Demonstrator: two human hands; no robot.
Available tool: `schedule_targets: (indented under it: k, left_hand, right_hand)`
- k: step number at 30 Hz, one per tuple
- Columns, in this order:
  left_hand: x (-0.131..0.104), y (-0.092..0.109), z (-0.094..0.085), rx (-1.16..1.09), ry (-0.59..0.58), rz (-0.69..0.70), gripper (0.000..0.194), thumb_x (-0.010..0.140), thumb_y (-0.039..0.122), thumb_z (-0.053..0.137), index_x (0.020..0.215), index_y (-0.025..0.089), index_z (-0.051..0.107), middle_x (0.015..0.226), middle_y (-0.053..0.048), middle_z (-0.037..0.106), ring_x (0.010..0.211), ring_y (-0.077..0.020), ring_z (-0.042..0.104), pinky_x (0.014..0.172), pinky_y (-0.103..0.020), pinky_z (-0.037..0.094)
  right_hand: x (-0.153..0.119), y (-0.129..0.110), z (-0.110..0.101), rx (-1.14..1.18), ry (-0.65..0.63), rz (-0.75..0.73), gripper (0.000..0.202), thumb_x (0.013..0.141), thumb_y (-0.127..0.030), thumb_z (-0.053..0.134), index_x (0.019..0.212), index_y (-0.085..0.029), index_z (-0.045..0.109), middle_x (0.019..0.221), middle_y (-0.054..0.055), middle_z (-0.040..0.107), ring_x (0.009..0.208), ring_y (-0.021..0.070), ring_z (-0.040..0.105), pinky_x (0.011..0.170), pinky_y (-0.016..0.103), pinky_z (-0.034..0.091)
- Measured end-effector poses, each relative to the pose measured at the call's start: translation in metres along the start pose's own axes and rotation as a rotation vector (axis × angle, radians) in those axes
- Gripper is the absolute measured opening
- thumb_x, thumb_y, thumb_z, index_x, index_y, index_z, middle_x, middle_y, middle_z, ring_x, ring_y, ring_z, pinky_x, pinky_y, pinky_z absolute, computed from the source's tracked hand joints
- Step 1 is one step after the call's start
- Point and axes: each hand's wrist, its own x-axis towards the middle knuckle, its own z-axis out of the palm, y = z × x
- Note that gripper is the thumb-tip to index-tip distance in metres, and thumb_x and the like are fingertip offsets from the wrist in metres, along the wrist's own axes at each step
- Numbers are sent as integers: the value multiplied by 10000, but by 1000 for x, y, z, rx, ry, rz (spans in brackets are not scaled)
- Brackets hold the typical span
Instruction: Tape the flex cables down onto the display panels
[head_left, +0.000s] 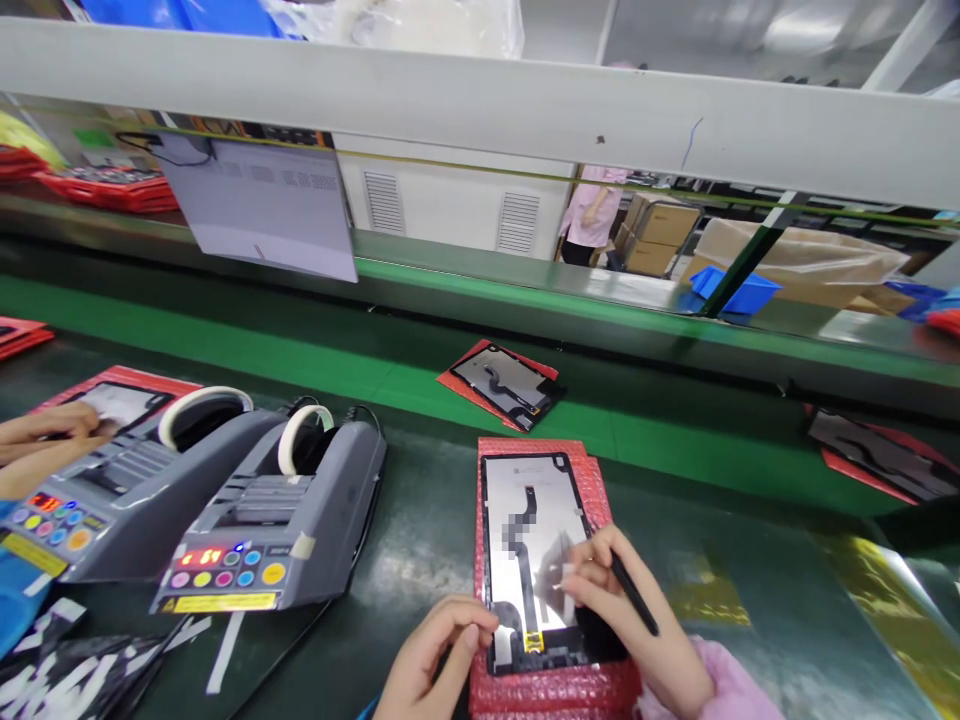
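Even, fairly bright white light falls from overhead, flaring into a washed-out patch on the ceiling. The dark green bench (420, 520) throws back soft glare; shade gathers beneath the shelf. Wide-angle distortion leans and stretches the edges, where detail smears. Blocky pixelation covers a small central patch.

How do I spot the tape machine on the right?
On the bench, left of the person's left hand, stand two grey tape machines. The right machine has a smaller white roll than the left machine, and its red display ends in 64.
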Motion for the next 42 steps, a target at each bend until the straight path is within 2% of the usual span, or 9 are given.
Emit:
schedule_targets:
  k: [6,11,16,20,25,30,35,38,42]
  left_hand:
    - [16,-4,-12,341,-94,282,282,1059,306,419,1048,248,695,1002,-50,696,939,-192,651,862,-268,508]
    - [35,-5,-18,769,-173,452,359,967,99,439,1192,269,660,1115,-58,696,1064,-225,620,923,-335,533]
    - [46,-31,-11,1121,-108,553,488,865,39,499,1256,292,643,1370,-65,596,1258,-327,482,981,-489,502]
    - [47,-47,-5,1221,-112,526,542,838,57,586,1313,315,619,1510,-41,472,1331,-368,381,1021,-538,459]
    - [46,-52,-4,1232,-100,511,531,837,83,623,1307,330,634,1501,-39,476,1338,-380,372,1026,-557,449]
    - [44,-57,-6,1185,-71,528,538,861,110,607,1346,345,611,1507,-71,456,1360,-372,388,1027,-553,457]
    - [41,-62,-7,1173,-35,530,582,885,108,595,1413,348,556,1629,-85,300,1417,-377,361,1042,-541,458]
    - [41,-65,-7,1199,-34,542,554,902,109,573,1406,338,565,1644,-82,287,1433,-373,352,1048,-539,455]
    - [43,-66,-8,1231,-37,557,522,911,96,542,1380,322,593,1627,-98,327,1431,-370,360,1037,-553,455]
  right_hand:
    - [47,24,19,-56,-137,-3,502,755,-418,855,799,-259,381,838,-52,636,618,102,579,629,259,441]
    - [67,32,23,-133,-138,9,513,726,-399,863,804,-265,373,826,-56,599,638,128,627,522,225,454]
    - [75,36,27,-226,-111,-1,459,757,-337,829,819,-268,379,875,-38,583,696,148,649,435,174,416]
    - [75,41,26,-303,-86,-28,425,772,-308,801,827,-271,380,910,-18,604,719,171,667,430,186,401]
    - [82,48,25,-413,19,-140,415,723,-230,822,858,-261,431,930,-18,615,735,167,649,683,314,485]
    - [108,43,27,-530,155,-209,437,717,-396,823,860,-277,429,753,-55,557,657,184,578,684,344,481]
    - [107,13,-6,-732,328,-206,374,791,-513,690,810,-290,391,776,-22,575,692,214,572,714,353,441]
    - [79,0,-39,-880,418,-117,342,828,-531,636,780,-299,390,645,-47,547,561,212,512,613,333,376]
    - [40,5,-57,-974,368,-11,311,822,-513,607,704,-305,408,505,-73,494,459,211,477,545,319,346]
